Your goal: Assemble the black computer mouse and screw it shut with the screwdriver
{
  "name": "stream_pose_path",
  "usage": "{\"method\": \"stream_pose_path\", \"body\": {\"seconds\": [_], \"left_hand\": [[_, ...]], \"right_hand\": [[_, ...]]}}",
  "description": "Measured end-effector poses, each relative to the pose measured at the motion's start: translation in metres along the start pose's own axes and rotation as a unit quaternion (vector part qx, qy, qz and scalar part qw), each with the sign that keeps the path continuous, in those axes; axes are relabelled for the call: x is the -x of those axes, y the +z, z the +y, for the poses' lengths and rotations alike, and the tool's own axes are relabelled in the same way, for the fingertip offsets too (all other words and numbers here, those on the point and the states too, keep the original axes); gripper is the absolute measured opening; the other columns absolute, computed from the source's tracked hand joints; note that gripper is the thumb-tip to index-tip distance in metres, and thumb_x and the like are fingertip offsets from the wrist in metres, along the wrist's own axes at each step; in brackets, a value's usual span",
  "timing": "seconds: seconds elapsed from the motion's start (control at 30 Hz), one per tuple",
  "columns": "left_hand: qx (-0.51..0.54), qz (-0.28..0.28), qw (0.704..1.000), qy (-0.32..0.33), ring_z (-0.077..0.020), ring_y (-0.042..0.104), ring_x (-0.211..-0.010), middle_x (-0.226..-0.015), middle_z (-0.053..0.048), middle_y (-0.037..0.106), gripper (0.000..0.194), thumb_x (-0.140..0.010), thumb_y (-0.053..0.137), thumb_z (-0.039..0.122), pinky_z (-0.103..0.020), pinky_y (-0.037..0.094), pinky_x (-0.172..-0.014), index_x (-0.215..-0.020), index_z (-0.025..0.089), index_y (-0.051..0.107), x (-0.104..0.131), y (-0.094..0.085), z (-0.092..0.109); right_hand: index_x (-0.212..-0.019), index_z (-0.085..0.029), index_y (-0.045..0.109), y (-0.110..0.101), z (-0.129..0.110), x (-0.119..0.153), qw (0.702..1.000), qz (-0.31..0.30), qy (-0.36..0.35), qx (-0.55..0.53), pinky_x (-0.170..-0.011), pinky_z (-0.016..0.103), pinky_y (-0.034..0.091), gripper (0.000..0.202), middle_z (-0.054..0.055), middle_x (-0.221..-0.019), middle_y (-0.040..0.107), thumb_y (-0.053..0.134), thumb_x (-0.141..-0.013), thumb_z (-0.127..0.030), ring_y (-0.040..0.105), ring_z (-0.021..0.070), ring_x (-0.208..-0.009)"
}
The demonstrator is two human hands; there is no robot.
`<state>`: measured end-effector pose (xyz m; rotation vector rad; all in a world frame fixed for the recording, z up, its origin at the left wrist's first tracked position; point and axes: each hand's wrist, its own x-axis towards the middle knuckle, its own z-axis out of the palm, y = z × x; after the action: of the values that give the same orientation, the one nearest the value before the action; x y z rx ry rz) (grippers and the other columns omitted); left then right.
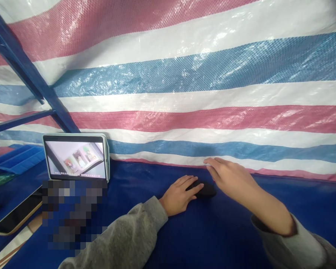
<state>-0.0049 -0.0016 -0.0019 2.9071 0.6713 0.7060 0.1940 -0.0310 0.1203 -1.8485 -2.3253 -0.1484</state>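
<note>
My left hand (180, 195) lies over a black rounded object that looks like a computer mouse (208, 189). Its fingers and thumb grip the near end, and the far end sticks out to the right on the blue table surface (201, 228). Just above and to the right of the mouse is my right hand (231, 175), raised off the table. The thumb and fingers are drawn together in a pinch near the striped sheet. Whatever is between them, if anything, is too small to make out.
A tablet (75, 157) in a pale case stands at the left, playing a video. Beside it are a phone (18, 211) and a blue divided tray (16, 158). Striped plastic sheeting (184, 74) hangs behind the table, with a blue metal frame (30, 71) at the left.
</note>
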Motion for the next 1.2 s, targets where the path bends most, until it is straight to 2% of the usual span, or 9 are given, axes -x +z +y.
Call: {"method": "stream_pose_path", "body": {"seconds": [0.17, 0.23, 0.33, 0.5, 0.67, 0.8, 0.93, 1.1, 1.2], "left_hand": [[0.005, 0.001, 1.000, -0.004, -0.0238, 0.040, -0.137, -0.144, -0.012, 0.045, 0.043, -0.099, 0.045, 0.025, -0.046, 0.035, -0.114, -0.141, 0.021, 0.041, -0.0006, -0.0008, 0.0006], [0.005, 0.000, 1.000, -0.005, -0.0240, 0.039, -0.137, -0.144, -0.012, 0.045, 0.043, -0.099, 0.045, 0.025, -0.046, 0.035, -0.113, -0.141, 0.021, 0.041, -0.0004, -0.0003, 0.0006], [0.008, -0.001, 1.000, -0.006, -0.0239, 0.040, -0.136, -0.144, -0.012, 0.044, 0.043, -0.099, 0.045, 0.025, -0.046, 0.034, -0.114, -0.141, 0.021, 0.041, 0.0002, 0.0006, 0.0002], [0.011, 0.000, 1.000, -0.011, -0.0248, 0.041, -0.135, -0.145, -0.012, 0.044, 0.043, -0.099, 0.045, 0.026, -0.046, 0.036, -0.113, -0.142, 0.022, 0.040, 0.0007, 0.0013, -0.0002], [0.019, -0.001, 1.000, -0.015, -0.0252, 0.041, -0.134, -0.144, -0.011, 0.044, 0.044, -0.097, 0.048, 0.025, -0.045, 0.035, -0.113, -0.141, 0.022, 0.042, 0.0009, 0.0003, -0.0001], [0.027, 0.005, 1.000, -0.015, -0.0255, 0.043, -0.132, -0.142, -0.012, 0.046, 0.043, -0.098, 0.046, 0.026, -0.046, 0.038, -0.111, -0.141, 0.022, 0.043, 0.0010, 0.0000, -0.0005], [0.029, 0.009, 0.999, -0.014, -0.0258, 0.043, -0.132, -0.141, -0.012, 0.047, 0.042, -0.098, 0.045, 0.027, -0.047, 0.038, -0.110, -0.140, 0.022, 0.044, 0.0008, 0.0009, -0.0009], [0.030, 0.007, 0.999, -0.014, -0.0256, 0.044, -0.131, -0.142, -0.011, 0.046, 0.043, -0.098, 0.045, 0.027, -0.046, 0.039, -0.109, -0.141, 0.023, 0.042, 0.0017, 0.0019, -0.0016], [0.032, 0.006, 0.999, -0.016, -0.0259, 0.044, -0.131, -0.143, -0.011, 0.046, 0.043, -0.098, 0.044, 0.027, -0.047, 0.039, -0.109, -0.141, 0.023, 0.042, 0.0021, 0.0017, -0.0017]], "right_hand": [[-0.116, -0.020, 0.060, -0.0020, 0.0016, 0.0007, 0.999, 0.002, -0.032, -0.017, -0.064, 0.028, 0.039, 0.042, 0.006, -0.102, 0.066, 0.040, -0.081, -0.008, 0.064, 0.0180, -0.078], [-0.113, -0.019, 0.062, -0.0026, 0.0003, 0.0011, 0.999, 0.000, -0.034, -0.029, -0.066, 0.028, 0.039, 0.038, 0.006, -0.099, 0.067, 0.040, -0.084, -0.010, 0.065, 0.0188, -0.081], [-0.116, -0.019, 0.061, -0.0026, 0.0008, 0.0006, 1.000, -0.005, -0.012, -0.024, -0.064, 0.028, 0.039, 0.037, 0.007, -0.096, 0.068, 0.036, -0.089, -0.013, 0.065, 0.0190, -0.077], [-0.123, -0.019, 0.057, -0.0045, 0.0029, 0.0015, 1.000, -0.009, -0.021, -0.014, -0.063, 0.029, 0.038, 0.049, 0.006, -0.102, 0.066, 0.038, -0.081, -0.004, 0.064, 0.0177, -0.074], [-0.121, -0.019, 0.060, -0.0049, 0.0012, 0.0026, 1.000, 0.000, -0.004, -0.011, -0.060, 0.029, 0.037, 0.041, 0.006, -0.097, 0.068, 0.038, -0.087, -0.011, 0.065, 0.0193, -0.074], [-0.123, -0.019, 0.058, -0.0052, 0.0010, 0.0020, 1.000, 0.001, -0.014, -0.005, -0.061, 0.029, 0.037, 0.048, 0.006, -0.102, 0.067, 0.040, -0.081, -0.005, 0.064, 0.0183, -0.074], [-0.113, -0.020, 0.062, -0.0070, -0.0016, 0.0024, 1.000, -0.010, -0.020, -0.017, -0.061, 0.028, 0.036, 0.036, 0.006, -0.097, 0.068, 0.038, -0.087, -0.012, 0.064, 0.0190, -0.077], [-0.119, -0.020, 0.059, -0.0070, -0.0014, 0.0028, 1.000, -0.007, -0.004, -0.002, -0.059, 0.029, 0.035, 0.041, 0.006, -0.103, 0.068, 0.040, -0.083, -0.010, 0.064, 0.0191, -0.076], [-0.117, -0.020, 0.060, -0.0057, 0.0005, 0.0023, 1.000, -0.003, 0.007, -0.002, -0.058, 0.029, 0.034, 0.038, 0.007, -0.099, 0.068, 0.038, -0.087, -0.013, 0.065, 0.0195, -0.075]]}}
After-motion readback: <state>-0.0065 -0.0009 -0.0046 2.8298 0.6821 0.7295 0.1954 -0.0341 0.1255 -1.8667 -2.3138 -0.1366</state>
